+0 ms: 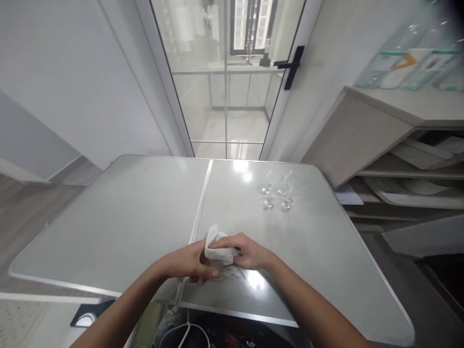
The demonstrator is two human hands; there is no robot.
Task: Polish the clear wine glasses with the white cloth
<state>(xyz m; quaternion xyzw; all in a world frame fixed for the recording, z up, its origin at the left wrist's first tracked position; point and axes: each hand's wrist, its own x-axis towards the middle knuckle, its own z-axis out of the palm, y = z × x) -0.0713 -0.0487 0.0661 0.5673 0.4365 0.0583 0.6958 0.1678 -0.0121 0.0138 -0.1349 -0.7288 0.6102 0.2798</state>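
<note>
Over the table's near middle, my two hands work close together around a white cloth or tissue (pixel 218 252). My right hand (pixel 252 250) pinches the cloth between thumb and fingers. My left hand (pixel 197 261) curls in from the other side, its thumb pointing right below the cloth. Between the hands, just under the cloth, faint outlines suggest a clear glass (pixel 230 273); most of it is covered, and its shape is hard to make out. Farther off to the right stands a group of several clear stemmed glasses (pixel 281 193).
The pale folding table (pixel 141 212) has a metal seam across its middle. Behind it is a glass door (pixel 226 92) with a black handle (pixel 293 67). A shelf unit (pixel 366 130) at right carries plastic bottles (pixel 409 63). A dark bag with a white cord (pixel 186 333) lies below the near edge.
</note>
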